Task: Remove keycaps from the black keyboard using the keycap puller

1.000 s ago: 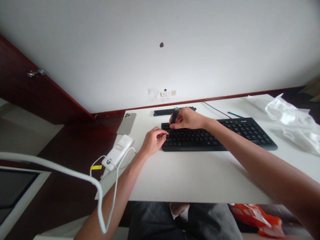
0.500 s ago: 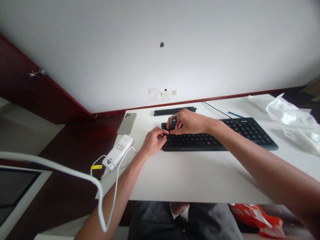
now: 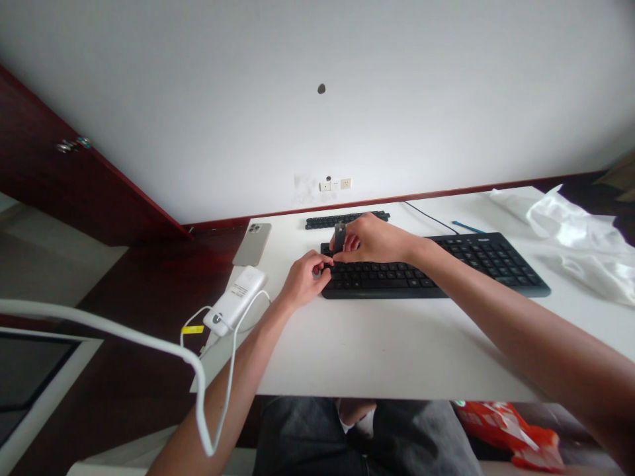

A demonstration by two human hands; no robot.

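Observation:
A black keyboard (image 3: 387,284) lies on the white table. Over its left end, my right hand (image 3: 380,238) grips a short, dark grey tool (image 3: 340,237) that stands nearly upright; its lower tip is hidden among the keys. My left hand (image 3: 305,277) rests at the keyboard's left edge, thumb and forefinger pinched close to the tip of my right thumb. Whether anything small sits in that pinch cannot be made out. Behind the keyboard, black pieces that look like keycaps (image 3: 322,223) lie in rows.
At the table's left are a phone (image 3: 252,244) and a white power bank (image 3: 235,301) with a looping white cable (image 3: 201,390). A blue stick-like tool (image 3: 466,227) lies behind the keyboard. Crumpled white plastic (image 3: 565,218) covers the right side. A red bag (image 3: 510,433) is below.
My right hand has shifted slightly left, and the dark tool in it has turned more upright. The left hand has stayed almost in place.

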